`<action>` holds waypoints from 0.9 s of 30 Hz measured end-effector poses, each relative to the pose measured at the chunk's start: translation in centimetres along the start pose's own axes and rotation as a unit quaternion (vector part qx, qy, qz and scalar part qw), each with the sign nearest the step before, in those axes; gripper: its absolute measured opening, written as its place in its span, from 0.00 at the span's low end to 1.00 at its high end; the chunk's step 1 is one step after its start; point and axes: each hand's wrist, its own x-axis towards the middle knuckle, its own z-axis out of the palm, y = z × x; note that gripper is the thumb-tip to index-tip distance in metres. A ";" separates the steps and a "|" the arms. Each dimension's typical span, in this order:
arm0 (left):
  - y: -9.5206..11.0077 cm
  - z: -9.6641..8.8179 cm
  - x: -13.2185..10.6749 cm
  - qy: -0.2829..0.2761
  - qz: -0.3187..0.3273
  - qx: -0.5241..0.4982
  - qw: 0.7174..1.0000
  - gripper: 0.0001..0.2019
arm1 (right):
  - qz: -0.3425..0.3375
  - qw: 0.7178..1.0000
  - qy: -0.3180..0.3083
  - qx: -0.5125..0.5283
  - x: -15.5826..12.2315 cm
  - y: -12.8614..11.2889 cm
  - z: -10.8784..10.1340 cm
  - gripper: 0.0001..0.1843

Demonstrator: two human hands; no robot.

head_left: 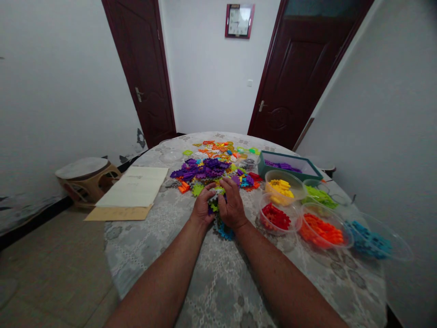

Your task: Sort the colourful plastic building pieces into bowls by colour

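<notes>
Near the middle of the table, my left hand (204, 205) and my right hand (232, 203) are closed around an assembly of plastic gear pieces (214, 207). Green, white and purple parts of it show between the fingers; the rest is hidden by the hands. Just below the hands lie blue gear pieces (225, 231); whether they join the assembly I cannot tell. Beyond my fingers spreads a loose pile of purple gear pieces (201, 168). Orange pieces (184, 187) and a green gear (197, 189) lie close to my left hand.
On the right stand clear bowls of yellow (281, 189), red (276, 216), orange (321, 230), green (319, 197) and blue pieces (372, 241). Behind them sits a dark green box (309, 169) with purple pieces. An open paper booklet (133, 187) overhangs the table's left edge. A stool (85, 175) stands beyond it.
</notes>
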 end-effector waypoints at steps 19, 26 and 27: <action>2.8 -1.7 1.1 0.018 0.043 -0.057 0.997 0.26 | 0.211 0.968 0.118 0.064 -0.2 2.7 -0.3 0.20; 3.5 -1.6 1.5 0.019 0.065 -0.085 0.994 0.24 | 0.152 0.982 -0.089 -0.072 1.6 0.5 -2.5 0.13; 3.5 -1.6 1.5 0.018 0.067 -0.087 0.994 0.24 | 0.146 0.976 -0.126 -0.100 1.3 0.0 -2.8 0.12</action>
